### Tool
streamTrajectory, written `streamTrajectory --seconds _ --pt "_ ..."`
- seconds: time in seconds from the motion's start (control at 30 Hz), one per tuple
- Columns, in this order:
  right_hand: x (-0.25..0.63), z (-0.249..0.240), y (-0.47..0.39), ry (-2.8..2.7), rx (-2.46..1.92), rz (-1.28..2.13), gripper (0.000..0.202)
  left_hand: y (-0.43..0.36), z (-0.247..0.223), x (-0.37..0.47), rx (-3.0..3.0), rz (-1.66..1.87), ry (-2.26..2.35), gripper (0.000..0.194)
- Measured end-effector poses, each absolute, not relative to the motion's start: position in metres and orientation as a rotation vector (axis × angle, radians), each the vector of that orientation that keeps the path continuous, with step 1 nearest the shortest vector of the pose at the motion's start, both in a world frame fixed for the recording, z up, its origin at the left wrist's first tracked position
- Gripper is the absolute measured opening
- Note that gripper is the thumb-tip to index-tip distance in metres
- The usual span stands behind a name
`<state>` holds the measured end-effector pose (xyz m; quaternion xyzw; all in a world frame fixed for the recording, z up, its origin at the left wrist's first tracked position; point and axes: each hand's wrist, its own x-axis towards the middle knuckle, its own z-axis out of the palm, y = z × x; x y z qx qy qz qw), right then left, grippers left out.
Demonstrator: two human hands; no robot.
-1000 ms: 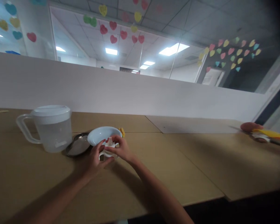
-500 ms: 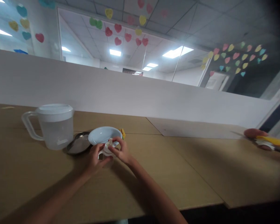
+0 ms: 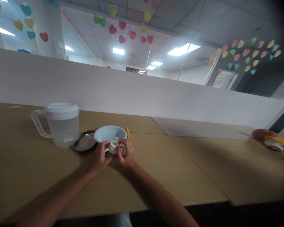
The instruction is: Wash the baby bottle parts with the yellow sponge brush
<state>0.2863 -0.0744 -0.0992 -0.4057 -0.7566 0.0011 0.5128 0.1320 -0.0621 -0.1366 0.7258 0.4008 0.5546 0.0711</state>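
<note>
Between my hands is a white baby bottle top [image 3: 113, 147] with loop handles at its sides and a clear nipple pointing up. My left hand [image 3: 101, 158] grips its left side, the thumb underneath and the fingers near the left loop. Fingers and thumb of my right hand [image 3: 127, 154] close on the right side of the collar. Just behind it sits a pale blue bowl [image 3: 106, 130]. To the left, a round dark metal dish [image 3: 75, 148] holds something whitish and flat that I cannot make out.
A lidded translucent pitcher [image 3: 63, 129] with liquid in it stands left of the dish. Something small and yellow [image 3: 127, 132] lies by the bowl's right edge. At the far right are a brownish rounded object [image 3: 261, 133] and a yellow-and-white item [image 3: 274, 143]. A white wall [image 3: 142, 94] backs the table.
The view has shifted slightly, so everything sits a little further right. My right hand's fingers have come down from around the nipple to the collar's side.
</note>
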Motion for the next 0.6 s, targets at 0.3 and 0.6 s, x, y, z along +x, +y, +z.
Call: streamTrajectory --seconds 0.3,0.6 --pt "0.283 -0.105 -0.071 -1.839 -0.824 -0.054 0.024 -0.063 -0.127 0.132 2.328 1.696 1.208 0.04" --pt "0.291 -0.094 -0.069 -1.851 -0.53 -0.419 0.013 -0.059 -0.136 0.133 2.276 1.77 1.204 0.044"
